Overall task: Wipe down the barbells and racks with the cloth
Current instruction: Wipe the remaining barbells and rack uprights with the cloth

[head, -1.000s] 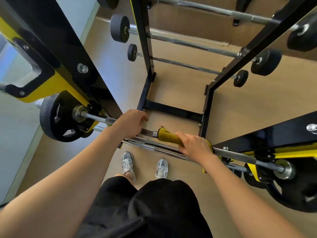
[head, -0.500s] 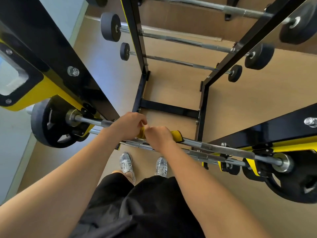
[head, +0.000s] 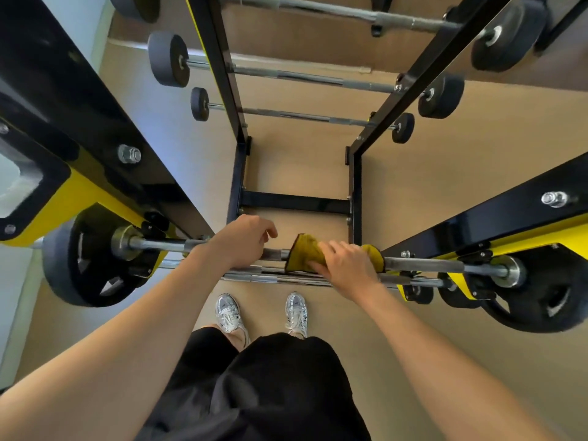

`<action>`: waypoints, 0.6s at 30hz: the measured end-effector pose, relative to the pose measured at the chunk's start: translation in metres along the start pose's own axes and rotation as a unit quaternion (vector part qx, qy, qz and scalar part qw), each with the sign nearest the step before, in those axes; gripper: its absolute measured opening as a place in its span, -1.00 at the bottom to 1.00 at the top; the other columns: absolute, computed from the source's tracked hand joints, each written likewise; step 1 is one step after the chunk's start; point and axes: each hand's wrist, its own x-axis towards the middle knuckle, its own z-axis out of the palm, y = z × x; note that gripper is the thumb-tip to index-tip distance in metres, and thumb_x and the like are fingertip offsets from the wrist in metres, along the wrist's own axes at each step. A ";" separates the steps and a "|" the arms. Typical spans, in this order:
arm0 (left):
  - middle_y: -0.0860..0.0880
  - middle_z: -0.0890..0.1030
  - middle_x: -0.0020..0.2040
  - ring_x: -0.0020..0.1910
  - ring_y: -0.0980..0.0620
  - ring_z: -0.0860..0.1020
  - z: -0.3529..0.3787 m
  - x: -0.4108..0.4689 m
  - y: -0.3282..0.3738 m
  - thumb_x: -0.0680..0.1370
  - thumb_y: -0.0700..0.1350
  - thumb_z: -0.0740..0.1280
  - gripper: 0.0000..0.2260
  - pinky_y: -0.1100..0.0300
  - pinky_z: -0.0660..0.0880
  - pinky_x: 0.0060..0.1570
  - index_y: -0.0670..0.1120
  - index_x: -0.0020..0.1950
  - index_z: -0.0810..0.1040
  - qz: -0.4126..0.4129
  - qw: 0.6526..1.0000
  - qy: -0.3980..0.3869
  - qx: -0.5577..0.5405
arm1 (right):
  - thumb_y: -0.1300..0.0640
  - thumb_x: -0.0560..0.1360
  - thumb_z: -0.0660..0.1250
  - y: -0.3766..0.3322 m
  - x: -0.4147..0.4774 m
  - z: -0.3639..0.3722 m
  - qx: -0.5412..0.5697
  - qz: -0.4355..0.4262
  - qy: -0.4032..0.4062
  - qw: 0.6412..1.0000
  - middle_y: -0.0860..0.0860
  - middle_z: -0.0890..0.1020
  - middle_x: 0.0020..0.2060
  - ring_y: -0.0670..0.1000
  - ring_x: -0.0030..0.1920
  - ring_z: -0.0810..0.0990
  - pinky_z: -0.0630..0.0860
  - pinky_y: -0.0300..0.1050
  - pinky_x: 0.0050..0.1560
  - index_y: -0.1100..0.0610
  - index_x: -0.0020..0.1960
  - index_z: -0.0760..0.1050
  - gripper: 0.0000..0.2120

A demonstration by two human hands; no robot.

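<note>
The yellow cloth (head: 304,254) is wrapped around the steel barbell (head: 426,265), near the middle of the bar and a bit to the right. The right hand (head: 346,267) is curled over the cloth and squeezes it onto the bar. The left hand (head: 245,241) grips the bare bar just beside the cloth, on its left. The barbell lies flat and its long way runs from left to right across the view. One end points to the black plate (head: 73,259) on the left and the other to the black plate (head: 550,291) on the right. Both ends sit on the black and yellow rack (head: 477,218). I think the step in hand is rubbing the bar itself. The next move probably calls for sliding the cloth along the bar toward one end, with a firm squeeze, while the left hand holds the bar steady. The part under the left hand may need a wipe too. Another bar (head: 264,277) lies just below this one. Smaller barbells (head: 311,78) hang on a second rack farther away. Silver shoes (head: 229,313) stand on the tan floor below.
</note>
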 end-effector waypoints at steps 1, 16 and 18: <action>0.02 0.65 0.11 0.04 0.01 0.61 0.000 -0.001 0.000 0.68 -0.28 0.26 -0.73 0.09 0.61 0.13 0.00 0.27 0.62 0.008 1.000 -0.001 0.006 | -0.28 0.69 0.05 -0.022 0.010 0.000 -0.002 0.000 0.014 1.000 -0.04 0.63 -0.13 0.00 -0.19 0.61 0.55 -0.10 -0.19 0.04 0.09 0.51 -0.56; 0.00 0.59 0.26 0.15 -0.02 0.57 0.001 -0.004 0.020 0.67 -0.23 0.32 -0.69 0.12 0.56 0.19 0.01 0.38 0.55 -0.008 1.000 0.007 0.020 | -0.24 0.71 -0.07 -0.061 0.029 -0.007 0.042 0.113 0.013 0.993 -0.09 0.48 -0.43 -0.04 -0.44 0.46 0.39 -0.18 -0.30 0.00 -0.28 0.45 -0.43; -0.01 0.58 0.32 0.22 -0.03 0.56 0.008 0.002 0.039 0.66 -0.26 0.31 -0.65 0.14 0.53 0.24 0.00 0.41 0.54 -0.020 1.000 0.005 0.013 | -0.21 0.71 -0.05 -0.021 0.006 -0.007 0.069 0.142 0.019 0.987 -0.10 0.49 -0.42 -0.07 -0.44 0.46 0.38 -0.18 -0.32 0.00 -0.29 0.46 -0.45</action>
